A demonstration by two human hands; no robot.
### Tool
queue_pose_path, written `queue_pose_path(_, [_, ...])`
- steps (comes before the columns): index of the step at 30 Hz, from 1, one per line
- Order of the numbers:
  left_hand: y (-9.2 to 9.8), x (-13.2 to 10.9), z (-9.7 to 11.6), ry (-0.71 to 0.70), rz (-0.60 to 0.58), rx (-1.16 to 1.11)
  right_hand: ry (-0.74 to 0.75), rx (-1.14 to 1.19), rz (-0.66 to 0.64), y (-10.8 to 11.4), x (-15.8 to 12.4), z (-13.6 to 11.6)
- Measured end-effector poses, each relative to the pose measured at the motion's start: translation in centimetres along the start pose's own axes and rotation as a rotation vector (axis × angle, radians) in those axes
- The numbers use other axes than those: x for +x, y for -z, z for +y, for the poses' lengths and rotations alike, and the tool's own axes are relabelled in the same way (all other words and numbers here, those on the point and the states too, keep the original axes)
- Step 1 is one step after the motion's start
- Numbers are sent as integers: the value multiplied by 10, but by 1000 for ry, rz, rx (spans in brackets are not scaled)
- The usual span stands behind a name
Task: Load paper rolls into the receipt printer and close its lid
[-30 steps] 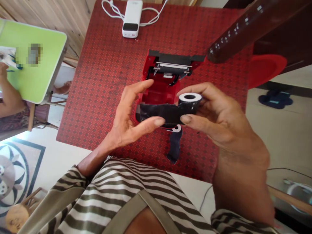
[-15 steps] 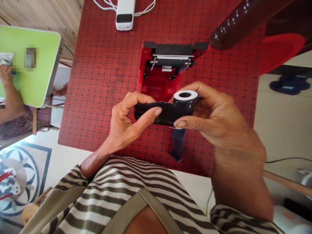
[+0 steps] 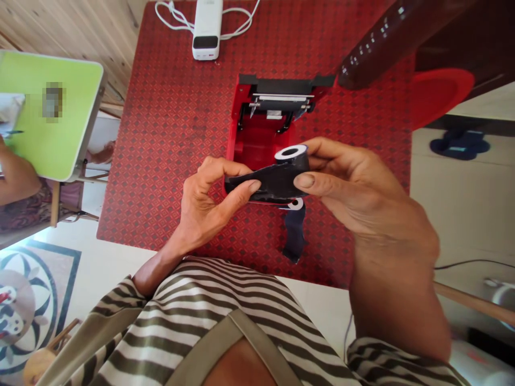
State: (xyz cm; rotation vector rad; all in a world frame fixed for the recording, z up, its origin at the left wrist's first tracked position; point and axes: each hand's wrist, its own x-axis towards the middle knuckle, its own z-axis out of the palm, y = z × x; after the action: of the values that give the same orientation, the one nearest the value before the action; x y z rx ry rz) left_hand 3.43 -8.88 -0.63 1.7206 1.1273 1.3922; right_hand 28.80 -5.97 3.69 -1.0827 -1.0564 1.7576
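My right hand (image 3: 354,187) grips a paper roll (image 3: 290,161) with a white core end and a dark outer wrap. My left hand (image 3: 209,198) pinches the loose dark end of that wrap (image 3: 245,185) between thumb and fingers, stretched out to the left of the roll. Both hands hover over the front of a red printer (image 3: 261,128) whose lid stands open, showing its empty red bay and black top edge. A second small roll with a dark strip (image 3: 295,230) lies on the red patterned tablecloth (image 3: 173,123) just below my hands.
A white power bank (image 3: 206,29) with a white cable lies at the table's far edge. A dark wooden bar (image 3: 386,37) crosses the upper right above a red chair seat (image 3: 440,96). At the left stands a green table (image 3: 52,118) with another person's arm (image 3: 14,177).
My left hand went from open fingers to a pinch on the dark wrap's end. The roll has tilted and moved slightly left and up in my right hand.
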Motion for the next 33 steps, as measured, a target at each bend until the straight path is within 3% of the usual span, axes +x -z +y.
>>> queue_pose_path(5, [4, 0, 2, 4, -26, 1, 71, -158, 49, 0, 0, -7])
queue_pose_path(10, [12, -4, 7, 16, -87, 72, 267, -645, 150, -3, 6, -16])
queue_pose_path(14, [20, -11, 6, -12, -102, 159, 426, -1063, 89, -9, 18, -13])
queue_pose_path(19, [24, -14, -7, -32, -27, 196, 412, -1330, 95, -12, 29, -2])
queue_pose_path(23, [25, -15, -21, 11, 2, 182, 384, -1381, 96, -14, 34, 10])
queue_pose_path(29, [23, -15, -35, -63, 17, 159, 418, -1194, 189, -19, 48, 34])
queue_pose_path(33, [24, -14, -40, -71, 7, 111, 375, -1189, 114, -7, 57, 34])
